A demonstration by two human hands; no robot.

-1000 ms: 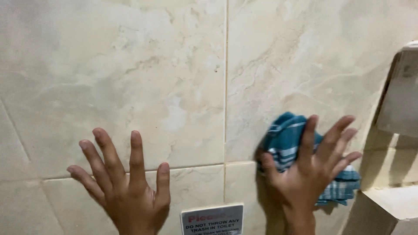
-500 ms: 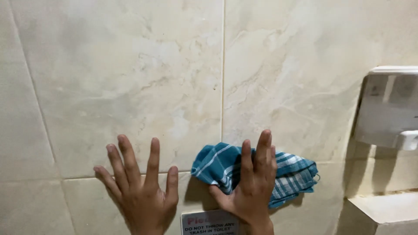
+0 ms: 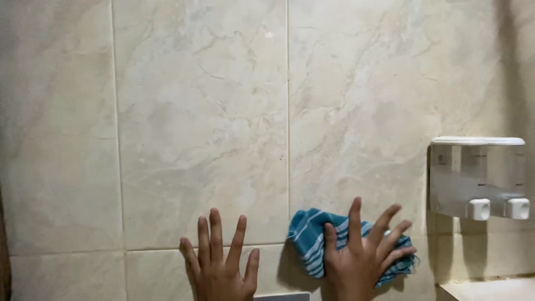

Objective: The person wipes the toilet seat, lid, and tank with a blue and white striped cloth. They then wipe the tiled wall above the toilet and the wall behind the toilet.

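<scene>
— Cloth (image 3: 312, 237), the blue striped one: you have it pinned flat against the tiled wall (image 3: 200, 139) under your right hand (image 3: 359, 262), fingers spread and not clenched, just right of the vertical grout line and near the wall's lower edge.

— And my left hand (image 3: 220, 267)?

— It lies open and flat on the tile, holding nothing, bracing you just beside the cloth. I'd judge you do best pressing evenly through the palm, so the bunched folds flatten. Mind the white wall dispenser (image 3: 478, 177) at the right edge; keep your strokes short of it.
</scene>
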